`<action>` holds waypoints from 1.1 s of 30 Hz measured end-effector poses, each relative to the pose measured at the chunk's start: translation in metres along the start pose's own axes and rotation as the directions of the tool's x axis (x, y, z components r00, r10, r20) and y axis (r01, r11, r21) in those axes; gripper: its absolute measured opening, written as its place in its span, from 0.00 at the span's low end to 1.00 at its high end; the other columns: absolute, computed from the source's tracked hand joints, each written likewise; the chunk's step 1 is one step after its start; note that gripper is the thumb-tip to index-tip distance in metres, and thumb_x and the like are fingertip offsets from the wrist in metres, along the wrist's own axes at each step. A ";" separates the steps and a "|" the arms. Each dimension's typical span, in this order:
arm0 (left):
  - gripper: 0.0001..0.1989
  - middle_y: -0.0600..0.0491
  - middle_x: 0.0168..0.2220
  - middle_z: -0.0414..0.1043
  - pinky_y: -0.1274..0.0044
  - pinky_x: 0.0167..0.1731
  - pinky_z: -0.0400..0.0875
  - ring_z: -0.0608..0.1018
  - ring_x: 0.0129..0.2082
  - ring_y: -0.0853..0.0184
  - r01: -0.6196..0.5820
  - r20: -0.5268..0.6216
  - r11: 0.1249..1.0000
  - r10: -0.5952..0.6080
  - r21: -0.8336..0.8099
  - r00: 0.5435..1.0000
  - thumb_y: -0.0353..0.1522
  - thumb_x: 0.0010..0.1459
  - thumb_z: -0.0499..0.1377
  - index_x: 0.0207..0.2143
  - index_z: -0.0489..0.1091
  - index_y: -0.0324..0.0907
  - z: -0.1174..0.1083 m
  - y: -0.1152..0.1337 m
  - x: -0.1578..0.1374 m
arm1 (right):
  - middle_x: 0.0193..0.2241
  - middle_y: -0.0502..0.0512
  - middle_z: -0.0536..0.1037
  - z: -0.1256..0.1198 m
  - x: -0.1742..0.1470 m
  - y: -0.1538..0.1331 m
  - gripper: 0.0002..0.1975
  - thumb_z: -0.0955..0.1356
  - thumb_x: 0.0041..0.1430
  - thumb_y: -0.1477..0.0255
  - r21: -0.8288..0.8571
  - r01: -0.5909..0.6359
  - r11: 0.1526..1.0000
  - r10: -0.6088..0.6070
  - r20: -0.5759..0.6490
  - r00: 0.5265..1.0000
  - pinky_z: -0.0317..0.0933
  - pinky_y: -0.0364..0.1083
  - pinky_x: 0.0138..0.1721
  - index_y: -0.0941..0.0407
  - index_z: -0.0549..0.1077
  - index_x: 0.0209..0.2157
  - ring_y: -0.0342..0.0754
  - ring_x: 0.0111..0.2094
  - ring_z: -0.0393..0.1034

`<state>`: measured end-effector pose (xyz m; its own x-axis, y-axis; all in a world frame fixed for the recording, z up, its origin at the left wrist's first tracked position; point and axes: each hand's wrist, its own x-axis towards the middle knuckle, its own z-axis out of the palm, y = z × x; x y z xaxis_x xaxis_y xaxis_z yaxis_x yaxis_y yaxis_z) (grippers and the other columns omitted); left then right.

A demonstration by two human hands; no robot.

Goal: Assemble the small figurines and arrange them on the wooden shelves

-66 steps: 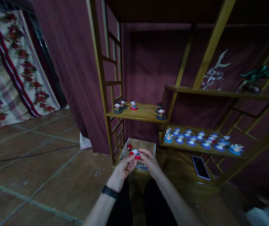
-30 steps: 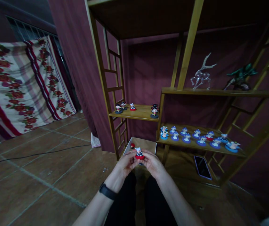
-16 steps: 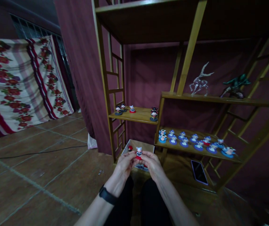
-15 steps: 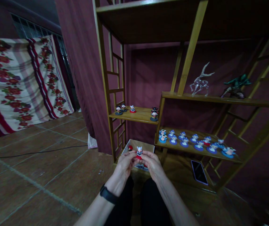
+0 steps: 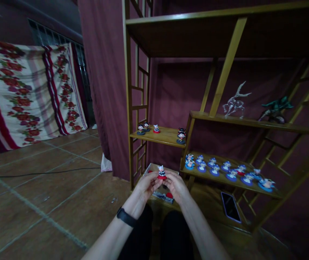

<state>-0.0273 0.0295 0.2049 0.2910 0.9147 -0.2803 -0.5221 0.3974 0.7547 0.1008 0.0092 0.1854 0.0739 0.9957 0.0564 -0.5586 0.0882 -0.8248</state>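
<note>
Between the fingertips of both hands I hold a small white-haired figurine (image 5: 161,171) upright, its red round base pinched from either side. My left hand (image 5: 146,185), below a dark wristband, grips from the left; my right hand (image 5: 176,185) grips from the right. Directly beneath them lies an open white box (image 5: 175,173) with red and grey items inside, partly hidden by my hands. On the small shelf (image 5: 165,136) above stand a similar red-based figurine (image 5: 156,129), dark-haired figurines (image 5: 141,129) at left, and more dark-haired figurines (image 5: 181,137) at right.
Several blue and purple figurines (image 5: 214,170) line the lower right shelf. A clear deer ornament (image 5: 234,103) and a dark green sculpture (image 5: 277,108) occupy the shelf above. A phone (image 5: 230,206) lies on the bottom board. A cable (image 5: 40,174) crosses the tiled floor at left.
The view has shifted slightly, so the shelves appear a little lower and further right. Both hands still hold the figurine, which now sits slightly higher against the box with more of its base showing.
</note>
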 end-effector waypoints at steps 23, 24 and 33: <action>0.22 0.48 0.30 0.76 0.80 0.30 0.70 0.76 0.26 0.71 -0.382 0.129 0.916 0.367 0.119 0.921 0.23 0.37 0.67 0.39 0.71 0.34 0.000 0.000 -0.005 | 0.36 0.57 0.78 0.017 0.003 -0.008 0.16 0.72 0.43 0.67 -0.080 0.070 0.994 -0.063 0.092 0.994 0.64 0.46 0.38 0.58 0.74 0.36 0.47 0.36 0.71; 0.23 0.48 0.29 0.76 0.80 0.30 0.70 0.76 0.25 0.71 -0.419 0.127 0.896 0.403 0.148 0.906 0.23 0.36 0.67 0.40 0.71 0.34 -0.001 -0.001 -0.006 | 0.37 0.57 0.78 0.018 0.002 -0.008 0.17 0.72 0.42 0.67 -0.101 0.086 0.991 -0.075 0.104 0.992 0.63 0.46 0.39 0.57 0.74 0.37 0.48 0.36 0.71; 0.23 0.52 0.26 0.76 0.81 0.27 0.69 0.74 0.22 0.72 -0.452 0.074 0.871 0.447 0.193 0.892 0.20 0.33 0.67 0.37 0.72 0.34 0.001 0.002 -0.006 | 0.31 0.55 0.79 0.023 0.004 -0.008 0.17 0.73 0.39 0.66 -0.236 0.131 0.963 -0.115 0.082 0.990 0.64 0.46 0.37 0.58 0.74 0.34 0.47 0.32 0.72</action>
<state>-0.0298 0.0248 0.2088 0.0851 0.9877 0.1310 -0.4316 -0.0820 0.8983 0.0863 0.0129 0.2051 0.0700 0.9780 0.1967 -0.3329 0.2088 -0.9196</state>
